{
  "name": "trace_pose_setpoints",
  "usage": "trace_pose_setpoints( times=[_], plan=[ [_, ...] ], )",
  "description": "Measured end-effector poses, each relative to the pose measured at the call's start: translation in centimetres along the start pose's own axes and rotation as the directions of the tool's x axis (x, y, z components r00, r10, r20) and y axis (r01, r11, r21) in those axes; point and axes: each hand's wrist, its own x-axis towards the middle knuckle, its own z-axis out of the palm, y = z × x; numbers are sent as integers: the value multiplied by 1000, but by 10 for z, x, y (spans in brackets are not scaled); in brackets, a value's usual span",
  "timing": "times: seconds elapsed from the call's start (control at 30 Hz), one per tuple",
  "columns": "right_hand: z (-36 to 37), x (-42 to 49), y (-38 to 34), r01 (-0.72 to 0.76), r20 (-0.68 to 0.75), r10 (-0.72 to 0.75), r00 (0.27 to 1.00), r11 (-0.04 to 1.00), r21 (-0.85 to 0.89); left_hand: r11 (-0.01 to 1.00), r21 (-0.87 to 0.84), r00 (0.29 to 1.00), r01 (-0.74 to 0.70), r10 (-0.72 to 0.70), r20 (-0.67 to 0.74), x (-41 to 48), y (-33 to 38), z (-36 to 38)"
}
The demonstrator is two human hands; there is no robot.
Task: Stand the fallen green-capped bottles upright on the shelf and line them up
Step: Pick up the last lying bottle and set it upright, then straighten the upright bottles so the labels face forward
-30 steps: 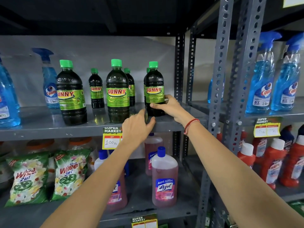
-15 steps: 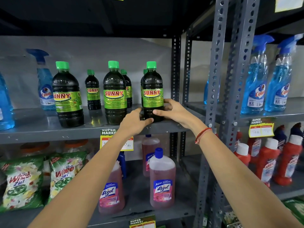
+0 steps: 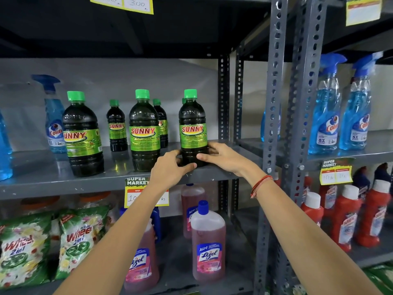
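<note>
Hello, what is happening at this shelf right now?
A person is tidying green-capped Sunny bottles on a grey metal shelf. Both hands grip the base of the rightmost Sunny bottle: the left hand from the front left, the right hand from the right. The bottle stands upright near the shelf's front edge. Two more large Sunny bottles stand upright to its left, with smaller ones behind. None lies fallen in view.

The person's arms are bare, with no sleeves. The left hand (image 3: 170,170) wears nothing. Near the right hand (image 3: 225,157), a thin red thread band (image 3: 259,185) circles the wrist.
</note>
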Motion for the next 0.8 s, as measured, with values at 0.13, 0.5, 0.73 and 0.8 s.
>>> trace_pose_setpoints(
  times=[0.13, 0.5, 0.73, 0.8],
  plan=[
    [1, -1, -1, 2, 24, -2, 1000, 1000, -7, 1000, -7, 1000, -10, 10, -18, -1, -1, 0],
    [40, -29, -25, 249, -588, -197, 784, 968, 7, 961, -161, 899, -226, 142, -414, -32, -27, -29],
    [102, 0, -64, 178, -321, -203, 925, 978, -106, 991, -69, 950, -117, 91, -297, -14, -74, -83],
    [111, 13, -67, 142, -286, -164, 944, 985, -97, 990, -105, 992, -95, 85, -88, -5, -78, -90]
  ],
)
